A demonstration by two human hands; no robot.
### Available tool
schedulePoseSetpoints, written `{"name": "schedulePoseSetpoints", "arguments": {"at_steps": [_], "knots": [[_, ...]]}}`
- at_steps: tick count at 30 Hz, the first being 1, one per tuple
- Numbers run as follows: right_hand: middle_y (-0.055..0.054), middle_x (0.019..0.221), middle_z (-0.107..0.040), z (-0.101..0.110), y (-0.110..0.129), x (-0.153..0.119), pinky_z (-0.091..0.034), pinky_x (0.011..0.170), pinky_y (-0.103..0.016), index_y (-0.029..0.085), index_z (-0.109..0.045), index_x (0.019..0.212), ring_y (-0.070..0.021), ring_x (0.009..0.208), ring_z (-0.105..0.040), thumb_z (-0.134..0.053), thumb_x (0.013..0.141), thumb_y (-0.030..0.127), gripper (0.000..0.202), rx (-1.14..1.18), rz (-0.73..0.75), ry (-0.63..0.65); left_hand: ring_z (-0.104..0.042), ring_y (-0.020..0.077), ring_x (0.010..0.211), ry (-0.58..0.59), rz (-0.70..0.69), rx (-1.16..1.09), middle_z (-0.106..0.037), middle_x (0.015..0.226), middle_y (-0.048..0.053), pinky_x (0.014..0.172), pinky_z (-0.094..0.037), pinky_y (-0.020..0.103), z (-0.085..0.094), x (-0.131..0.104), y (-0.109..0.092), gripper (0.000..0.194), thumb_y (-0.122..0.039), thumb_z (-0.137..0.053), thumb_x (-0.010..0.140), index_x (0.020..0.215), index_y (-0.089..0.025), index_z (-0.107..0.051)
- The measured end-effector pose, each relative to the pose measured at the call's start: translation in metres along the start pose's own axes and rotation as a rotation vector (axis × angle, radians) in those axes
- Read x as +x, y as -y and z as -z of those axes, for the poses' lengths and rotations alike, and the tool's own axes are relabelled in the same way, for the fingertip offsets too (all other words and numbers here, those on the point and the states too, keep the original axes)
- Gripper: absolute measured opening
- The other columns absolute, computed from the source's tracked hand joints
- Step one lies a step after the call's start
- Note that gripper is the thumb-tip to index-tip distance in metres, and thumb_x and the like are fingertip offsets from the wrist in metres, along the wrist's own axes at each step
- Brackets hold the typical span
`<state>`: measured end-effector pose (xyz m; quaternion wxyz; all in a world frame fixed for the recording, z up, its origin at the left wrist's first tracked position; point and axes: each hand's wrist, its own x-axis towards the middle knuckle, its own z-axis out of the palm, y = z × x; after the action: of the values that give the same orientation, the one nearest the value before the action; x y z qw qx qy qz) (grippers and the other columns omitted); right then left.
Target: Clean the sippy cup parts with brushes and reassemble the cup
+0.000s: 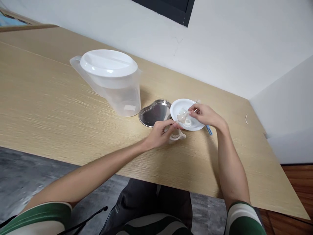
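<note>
A small translucent soft piece (182,116), perhaps a silicone teat though it is too small to tell for sure, is held just above the white plate (176,107), with a small white ring (187,122) lying on the plate right beneath it at 5 o'clock. The right hand (206,115) reaches in from 3 o'clock of the piece, its grip closed to a pinch with fingertips on the far side of the piece. The left hand (160,132) comes from 7 o'clock, its grip also narrowed to a pinch, thumb and forefinger meeting at the near end of the piece or at a thin stem joined to it; which of the two cannot be told. Under the left hand's fingers, at 6 o'clock of the piece, stands a small pale cup with side handles (178,136), partly hidden by the hand. A thin blue stick (209,130) pokes out from under the right wrist at 4 o'clock, on the bench (61,107). Touching the plate's edge at 9 o'clock lies a heart-shaped steel tray (154,114). Farther out at 10 o'clock, just beside the tray, stands a clear plastic jug (122,94) with a white lid (109,63), upright, handle turned away to the left. The bench runs to a white wall (220,42) at 12 o'clock.
</note>
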<state>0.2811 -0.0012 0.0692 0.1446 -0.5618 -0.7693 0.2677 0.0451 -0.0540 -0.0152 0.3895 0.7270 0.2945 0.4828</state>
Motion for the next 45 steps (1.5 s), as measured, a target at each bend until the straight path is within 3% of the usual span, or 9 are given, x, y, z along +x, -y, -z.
{"name": "schedulePoseSetpoints", "arguments": {"at_steps": [4,7,13,19,22,26,32,38,45], "knots": [[-0.009,0.112,-0.071,0.005,0.016,-0.009,-0.053,0.084,-0.036,0.019,-0.069,0.112,-0.0205,0.094,-0.065,-0.072,0.089,0.049,0.038,0.449,0.197,-0.028,-0.066,0.0129,0.069,0.0,-0.013,-0.018,-0.078,0.085,0.005,0.062,-0.045,0.022,0.0,0.0,0.002,0.041,-0.044,-0.053,0.107,0.097,-0.015,-0.079],[-0.009,0.117,-0.071,0.0,0.029,-0.014,-0.053,0.086,-0.034,0.02,-0.07,0.115,-0.0206,0.098,-0.067,-0.087,0.077,0.049,0.051,0.475,0.26,0.088,-0.067,0.014,0.071,0.002,-0.01,-0.011,-0.078,0.085,0.005,0.064,-0.047,0.023,0.0,0.0,0.003,0.042,-0.046,-0.052,0.107,0.097,-0.014,-0.078],[-0.001,0.081,-0.073,-0.008,0.034,-0.012,-0.048,0.065,-0.029,0.019,-0.072,0.108,-0.015,0.069,-0.065,-0.083,0.083,0.051,0.042,0.491,0.229,0.281,-0.071,0.0163,0.078,0.044,-0.017,-0.004,-0.079,0.09,0.007,0.07,-0.051,0.025,0.002,0.0,-0.002,0.045,-0.048,-0.049,0.108,0.098,-0.014,-0.078],[-0.005,0.088,-0.074,-0.006,0.023,-0.009,-0.051,0.068,-0.029,0.017,-0.075,0.104,-0.0162,0.076,-0.067,-0.084,0.08,0.057,0.047,0.645,0.267,0.284,-0.069,0.0147,0.074,0.081,-0.04,-0.048,-0.079,0.089,0.007,0.068,-0.051,0.023,0.002,0.001,-0.001,0.042,-0.045,-0.05,0.108,0.101,-0.014,-0.077],[-0.007,0.096,-0.075,-0.003,0.019,-0.01,-0.054,0.074,-0.031,0.019,-0.073,0.106,-0.0183,0.083,-0.069,-0.088,0.076,0.056,0.05,0.693,0.207,0.163,-0.067,0.0137,0.073,0.046,-0.035,-0.047,-0.079,0.088,0.006,0.065,-0.048,0.022,0.003,0.002,0.002,0.041,-0.044,-0.051,0.107,0.098,-0.014,-0.078],[-0.006,0.097,-0.073,0.006,0.007,-0.009,-0.056,0.078,-0.036,0.021,-0.072,0.111,-0.0206,0.085,-0.068,-0.088,0.074,0.055,0.053,0.494,0.122,-0.052,-0.067,0.0132,0.073,0.037,-0.025,-0.048,-0.079,0.089,0.006,0.068,-0.047,0.022,0.004,0.002,0.003,0.04,-0.043,-0.052,0.107,0.098,-0.015,-0.078],[-0.011,0.11,-0.075,0.003,-0.013,0.004,-0.056,0.093,-0.041,0.016,-0.074,0.115,-0.0267,0.1,-0.07,-0.092,0.07,0.032,0.051,-0.027,-0.043,-0.026,-0.066,0.0137,0.07,0.043,0.038,0.003,-0.079,0.088,0.005,0.065,-0.047,0.023,0.003,0.001,0.0,0.042,-0.048,-0.054,0.106,0.098,-0.016,-0.08],[-0.013,0.118,-0.076,0.012,-0.008,-0.005,-0.054,0.093,-0.041,0.017,-0.074,0.111,-0.0263,0.104,-0.07,-0.067,0.095,0.031,0.022,-0.045,0.0,-0.243,-0.072,0.0166,0.079,0.01,0.064,0.001,-0.081,0.092,0.006,0.072,-0.053,0.025,0.004,0.004,0.0,0.04,-0.049,-0.057,0.104,0.099,-0.017,-0.079],[-0.008,0.105,-0.077,0.01,0.035,-0.025,-0.053,0.085,-0.036,0.02,-0.073,0.112,-0.0232,0.097,-0.069,-0.071,0.091,0.052,0.038,0.166,0.219,0.057,-0.074,0.0187,0.082,0.0,0.04,-0.009,-0.081,0.093,0.008,0.074,-0.057,0.027,0.002,0.003,0.004,0.039,-0.052,-0.063,0.1,0.097,-0.016,-0.078]]}}
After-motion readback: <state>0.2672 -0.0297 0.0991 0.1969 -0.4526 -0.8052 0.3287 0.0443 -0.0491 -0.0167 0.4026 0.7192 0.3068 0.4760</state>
